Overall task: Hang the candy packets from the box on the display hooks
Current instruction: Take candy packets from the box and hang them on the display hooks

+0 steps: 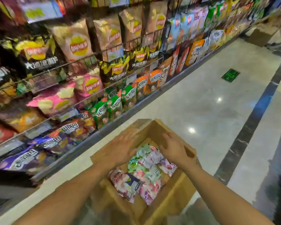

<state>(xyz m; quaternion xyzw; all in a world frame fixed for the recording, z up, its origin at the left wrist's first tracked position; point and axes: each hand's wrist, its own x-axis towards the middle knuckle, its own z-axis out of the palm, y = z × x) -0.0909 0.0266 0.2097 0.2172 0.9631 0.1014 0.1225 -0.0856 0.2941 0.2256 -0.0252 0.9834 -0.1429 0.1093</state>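
Reaching over the open box (pixel 152 127): left hand (pixel 122 151) and right hand (pixel 173 149), fingers spread, holding nothing. Inside, heaped candy packets (pixel 141 179).

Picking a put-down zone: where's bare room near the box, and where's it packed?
Free: the pale floor between the box and the dark stripe, plus the narrow floor strip between box and shelves. Crowded: those shelves are full, and candy packets cover the box's middle, with the left hand and right hand above.

— Where are the hands?
— Over the open cardboard box (pixel 177 192): left hand (pixel 122 150) blurred, right hand (pixel 172 148) fingers spread, above candy packets (pixel 141 176).
— Beside it?
— Shelved chip bags (pixel 78 44).
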